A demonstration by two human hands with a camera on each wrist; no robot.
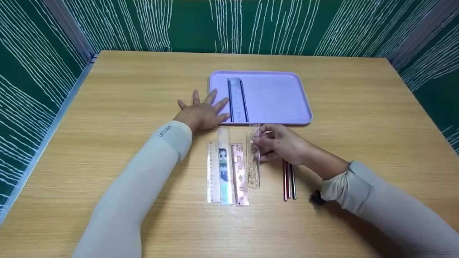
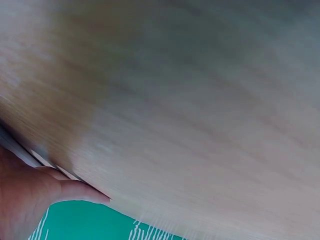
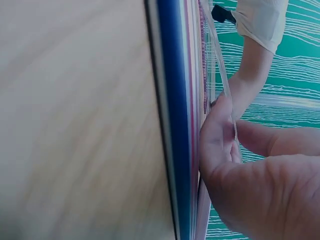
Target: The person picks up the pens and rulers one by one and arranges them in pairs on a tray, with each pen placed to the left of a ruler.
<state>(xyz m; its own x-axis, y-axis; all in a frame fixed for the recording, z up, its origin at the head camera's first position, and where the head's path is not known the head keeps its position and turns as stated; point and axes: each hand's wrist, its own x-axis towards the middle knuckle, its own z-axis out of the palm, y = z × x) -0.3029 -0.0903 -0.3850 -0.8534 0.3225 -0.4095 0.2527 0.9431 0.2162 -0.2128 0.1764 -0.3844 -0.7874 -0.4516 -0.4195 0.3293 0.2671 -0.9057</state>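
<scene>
My right hand (image 1: 287, 143) pinches a clear ruler (image 1: 253, 172) between thumb and fingers, just in front of the tray; the ruler also shows edge-on in the right wrist view. With fingers spread, my left hand (image 1: 202, 113) rests over the left front corner of the purple tray (image 1: 276, 96). Inside that tray, a translucent ruler (image 1: 237, 100) lies between two dark pencils, a left one (image 1: 230, 104) and a right one (image 1: 244, 102). Left of the held ruler lie a pale ruler (image 1: 212, 175), a ruler with cartoon figures (image 1: 226, 193) and a pink stencil ruler (image 1: 240, 179).
Several pencils (image 1: 289, 186), red and dark, lie on the wooden table (image 1: 143, 86) below my right hand, partly hidden by it. A small black object (image 1: 317, 197) is at the right sleeve. Green walls (image 1: 193, 25) with white lines stand around the table.
</scene>
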